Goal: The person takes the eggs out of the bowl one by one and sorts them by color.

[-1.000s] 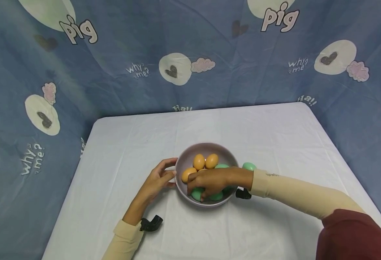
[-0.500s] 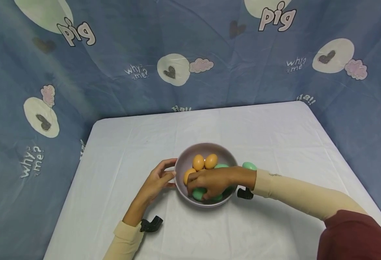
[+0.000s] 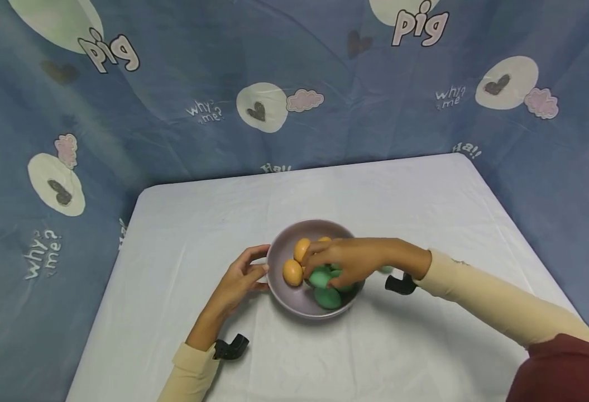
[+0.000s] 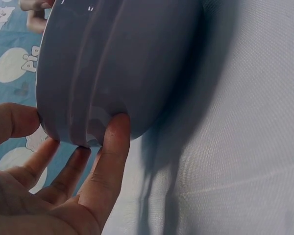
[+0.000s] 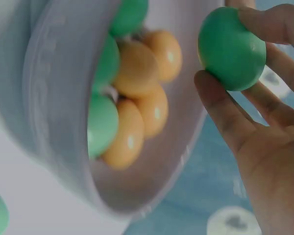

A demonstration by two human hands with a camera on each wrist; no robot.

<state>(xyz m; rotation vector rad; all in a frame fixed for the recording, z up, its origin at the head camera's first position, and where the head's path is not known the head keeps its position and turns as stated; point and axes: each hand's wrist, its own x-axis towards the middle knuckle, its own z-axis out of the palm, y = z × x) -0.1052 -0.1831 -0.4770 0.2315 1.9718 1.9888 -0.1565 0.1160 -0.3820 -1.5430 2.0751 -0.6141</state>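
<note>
A grey bowl (image 3: 304, 306) on the white table holds orange eggs (image 3: 292, 272) and green eggs (image 3: 327, 297). My right hand (image 3: 321, 271) is over the bowl and pinches one green egg (image 3: 318, 279) between thumb and fingers. The right wrist view shows that green egg (image 5: 230, 49) lifted beside the bowl (image 5: 54, 122), clear of the orange eggs (image 5: 137, 68) inside. My left hand (image 3: 266, 259) grips the bowl's left side, and in the left wrist view its fingers (image 4: 110, 147) press the outer wall of the bowl (image 4: 112, 58).
Another green egg (image 3: 386, 269) lies on the table (image 3: 425, 223) just right of the bowl, mostly hidden behind my right wrist. A blue printed cloth backdrop (image 3: 173, 84) closes in the back and both sides of the table.
My right hand has closed on a green egg in the bowl's near side and lifted it up and toward the right. The left hand has stayed on the bowl.
</note>
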